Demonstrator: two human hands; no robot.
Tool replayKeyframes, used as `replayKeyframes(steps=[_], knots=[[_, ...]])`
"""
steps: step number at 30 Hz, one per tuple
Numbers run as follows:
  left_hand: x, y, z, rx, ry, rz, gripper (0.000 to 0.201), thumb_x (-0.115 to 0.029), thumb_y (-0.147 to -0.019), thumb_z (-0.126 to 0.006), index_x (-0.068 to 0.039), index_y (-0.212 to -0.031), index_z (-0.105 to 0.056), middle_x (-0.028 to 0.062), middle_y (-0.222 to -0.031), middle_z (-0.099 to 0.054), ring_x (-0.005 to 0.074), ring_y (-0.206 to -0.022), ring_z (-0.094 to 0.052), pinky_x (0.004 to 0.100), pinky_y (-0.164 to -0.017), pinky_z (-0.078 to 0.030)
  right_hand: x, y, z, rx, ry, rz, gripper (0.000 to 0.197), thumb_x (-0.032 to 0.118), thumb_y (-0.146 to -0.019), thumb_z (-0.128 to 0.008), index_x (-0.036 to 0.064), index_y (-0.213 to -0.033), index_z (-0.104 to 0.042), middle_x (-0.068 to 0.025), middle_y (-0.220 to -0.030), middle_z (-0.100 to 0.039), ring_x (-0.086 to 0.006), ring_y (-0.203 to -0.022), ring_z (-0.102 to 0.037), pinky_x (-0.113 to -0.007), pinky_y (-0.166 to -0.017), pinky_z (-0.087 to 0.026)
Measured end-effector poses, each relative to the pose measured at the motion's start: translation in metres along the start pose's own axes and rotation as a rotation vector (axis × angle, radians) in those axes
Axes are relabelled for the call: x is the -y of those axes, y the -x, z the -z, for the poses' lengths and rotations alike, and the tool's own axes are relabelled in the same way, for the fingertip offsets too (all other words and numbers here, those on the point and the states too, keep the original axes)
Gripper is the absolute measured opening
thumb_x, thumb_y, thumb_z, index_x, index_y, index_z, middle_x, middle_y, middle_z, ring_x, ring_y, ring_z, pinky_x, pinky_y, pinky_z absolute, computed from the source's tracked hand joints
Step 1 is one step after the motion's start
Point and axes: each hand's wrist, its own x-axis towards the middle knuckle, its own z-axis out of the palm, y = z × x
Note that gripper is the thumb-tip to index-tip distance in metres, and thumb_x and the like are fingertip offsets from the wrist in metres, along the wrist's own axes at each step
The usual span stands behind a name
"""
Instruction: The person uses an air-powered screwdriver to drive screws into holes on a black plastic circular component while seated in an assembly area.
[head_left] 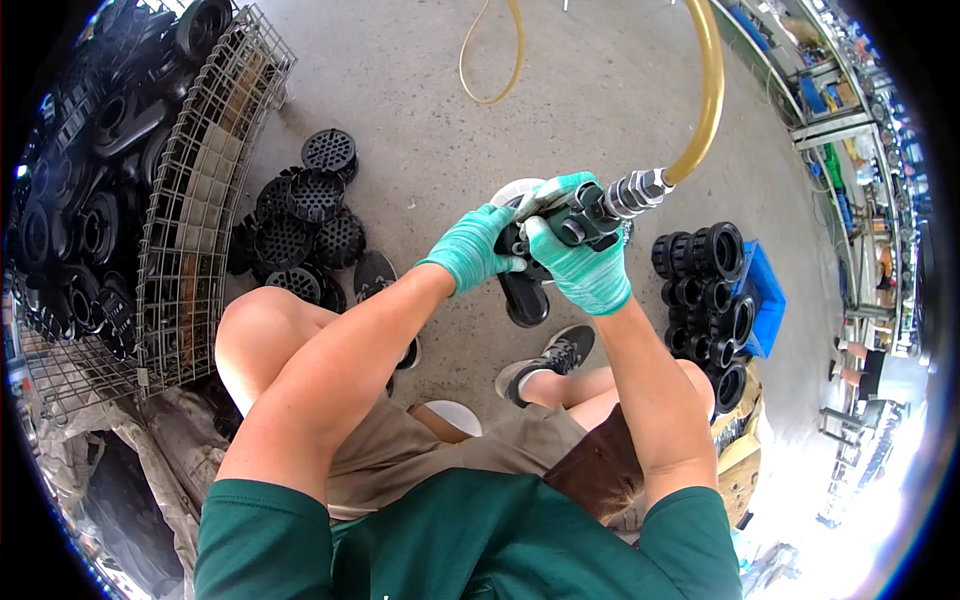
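Setting: workshop with a bare concrete floor (pixel 600 90); the person sits low, knees apart, working over the floor.

Item 1, black plastic part (pixel 527 292): held in mid-air between the knees. The left hand (pixel 470 247), in a green knit glove, is clenched around its upper side. Looks rigid and light, moulded plastic, probably smooth; the glove should help against slipping. Best held by the rounded body, clear of the tool tip.

Item 2, air tool (pixel 585 215): dark body with a metal coupling, grasped firmly by the right hand (pixel 583 268), also gloved, and pressed against the part. Likely the heavier of the two. A stiff yellowish hose (pixel 708 90) rises from the coupling and probably tugs on the wrist.

Item 3: stack of black ringed fittings (pixel 705 290) beside a blue crate (pixel 765 300), right of the hands.

Item 4: pile of black perforated discs (pixel 305 225) on the floor, left.

Item 5: wire cage (pixel 190 210), far left, filled with black mouldings (pixel 90 170).
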Motion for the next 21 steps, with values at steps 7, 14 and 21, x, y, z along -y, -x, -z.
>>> replayKeyframes(steps=[7, 14, 21], knots=[[0.000, 0.001, 0.002, 0.000, 0.003, -0.017, 0.055, -0.014, -0.072, -0.090, -0.003, -0.115, -0.059, 0.0068, -0.092, -0.067, 0.0149, -0.081, -0.058, 0.0327, -0.077, -0.054, -0.001, -0.001, 0.001, 0.011, 0.007, 0.002, 0.028, -0.009, -0.081, -0.067, 0.0052, -0.103, -0.061, -0.0051, -0.095, -0.069, -0.0137, -0.087, -0.065, -0.030, -0.079, -0.057], [-0.009, 0.001, 0.006, 0.013, -0.058, -0.014, 0.057, -0.016, -0.071, -0.091, -0.002, -0.116, -0.059, 0.0104, -0.096, -0.068, 0.0196, -0.084, -0.062, 0.0355, -0.079, -0.055, -0.001, 0.000, 0.004, 0.000, 0.012, -0.015, 0.030, -0.009, -0.081, -0.067, 0.0057, -0.106, -0.060, -0.0054, -0.097, -0.069, -0.0141, -0.088, -0.065, -0.031, -0.080, -0.057], [-0.009, -0.001, 0.000, 0.016, -0.014, -0.039, 0.057, -0.014, -0.075, -0.087, -0.003, -0.123, -0.059, 0.0093, -0.104, -0.068, 0.0201, -0.093, -0.063, 0.0357, -0.087, -0.055, -0.007, 0.004, 0.009, -0.001, -0.018, 0.011, 0.031, -0.009, -0.082, -0.067, 0.0052, -0.108, -0.060, -0.0062, -0.100, -0.069, -0.0144, -0.089, -0.066, -0.031, -0.081, -0.057]])
